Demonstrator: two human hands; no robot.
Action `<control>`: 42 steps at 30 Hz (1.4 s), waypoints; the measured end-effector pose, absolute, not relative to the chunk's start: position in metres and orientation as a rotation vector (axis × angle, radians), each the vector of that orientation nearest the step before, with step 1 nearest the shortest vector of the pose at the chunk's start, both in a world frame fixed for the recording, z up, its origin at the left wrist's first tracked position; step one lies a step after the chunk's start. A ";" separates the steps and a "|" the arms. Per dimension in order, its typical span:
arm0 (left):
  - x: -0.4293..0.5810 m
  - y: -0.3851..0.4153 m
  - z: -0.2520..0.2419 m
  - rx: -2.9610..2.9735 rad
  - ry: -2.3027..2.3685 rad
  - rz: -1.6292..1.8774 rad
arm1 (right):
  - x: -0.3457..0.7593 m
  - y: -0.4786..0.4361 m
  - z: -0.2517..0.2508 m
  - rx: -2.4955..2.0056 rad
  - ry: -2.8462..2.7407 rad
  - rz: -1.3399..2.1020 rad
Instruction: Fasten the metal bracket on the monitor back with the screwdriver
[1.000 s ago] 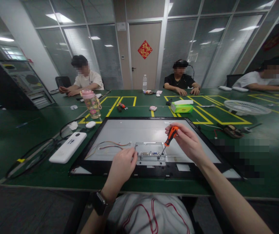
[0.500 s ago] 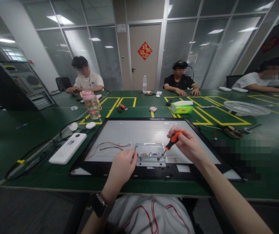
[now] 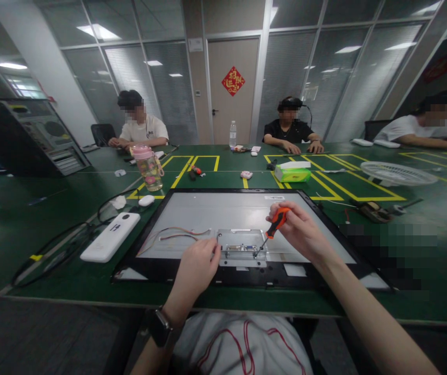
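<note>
A monitor panel (image 3: 208, 211) lies face down on the green table, its grey metal back up. A small metal board cover (image 3: 241, 245) sits near its front edge, with thin coloured wires (image 3: 176, 233) running left from it. My right hand (image 3: 301, 232) grips an orange-handled screwdriver (image 3: 273, 225), tilted, its tip on the right end of the cover. My left hand (image 3: 198, 265) is curled, fingers resting on the cover's left edge.
A white power bank (image 3: 110, 236) and black cables (image 3: 63, 242) lie to the left. Further back are a pink-lidded bottle (image 3: 147, 167), a green tissue box (image 3: 291, 171), a water bottle (image 3: 232, 134) and a white fan grille (image 3: 397, 173). Three people sit across the table.
My right hand has twisted the screwdriver handle slightly, dropping a little lower. My left hand and the panel have stayed in place.
</note>
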State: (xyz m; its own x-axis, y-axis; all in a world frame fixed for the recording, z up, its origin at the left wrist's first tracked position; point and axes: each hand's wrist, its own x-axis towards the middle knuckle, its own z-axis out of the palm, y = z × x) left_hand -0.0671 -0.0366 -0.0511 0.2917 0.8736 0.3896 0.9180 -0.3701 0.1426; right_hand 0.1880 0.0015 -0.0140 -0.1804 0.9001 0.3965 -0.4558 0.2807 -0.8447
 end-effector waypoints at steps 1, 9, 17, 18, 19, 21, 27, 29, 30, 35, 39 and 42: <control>-0.067 -0.037 -0.051 -2.436 -1.702 -0.620 | 0.188 0.001 -0.014 -0.482 -1.211 1.319; -0.067 -0.036 -0.052 -2.427 -1.694 -0.624 | 0.190 0.002 -0.015 -0.459 -1.241 1.292; -0.067 -0.037 -0.052 -2.431 -1.681 -0.647 | 0.188 -0.002 -0.010 -0.464 -1.254 1.365; -0.067 -0.037 -0.052 -2.434 -1.680 -0.650 | 0.186 -0.003 -0.010 -0.455 -1.251 1.359; -0.067 -0.036 -0.052 -2.437 -1.679 -0.651 | 0.186 -0.003 -0.010 -0.447 -1.250 1.343; -0.067 -0.036 -0.052 -2.440 -1.679 -0.651 | 0.186 -0.001 -0.010 -0.429 -1.257 1.303; -0.067 -0.036 -0.052 -2.432 -1.684 -0.639 | 0.189 0.001 -0.011 -0.463 -1.277 1.281; -0.067 -0.036 -0.052 -2.430 -1.690 -0.635 | 0.188 0.000 -0.012 -0.488 -1.283 1.276; -0.067 -0.036 -0.052 -2.433 -1.689 -0.634 | 0.187 0.000 -0.012 -0.501 -1.285 1.252; -0.067 -0.037 -0.052 -2.432 -1.675 -0.652 | 0.188 0.003 -0.017 -0.530 -1.283 1.084; -0.068 -0.037 -0.052 -2.427 -1.666 -0.652 | 0.190 0.002 -0.016 -0.536 -1.282 1.167; -0.068 -0.037 -0.052 -2.429 -1.662 -0.653 | 0.187 -0.001 -0.011 -0.529 -1.271 1.248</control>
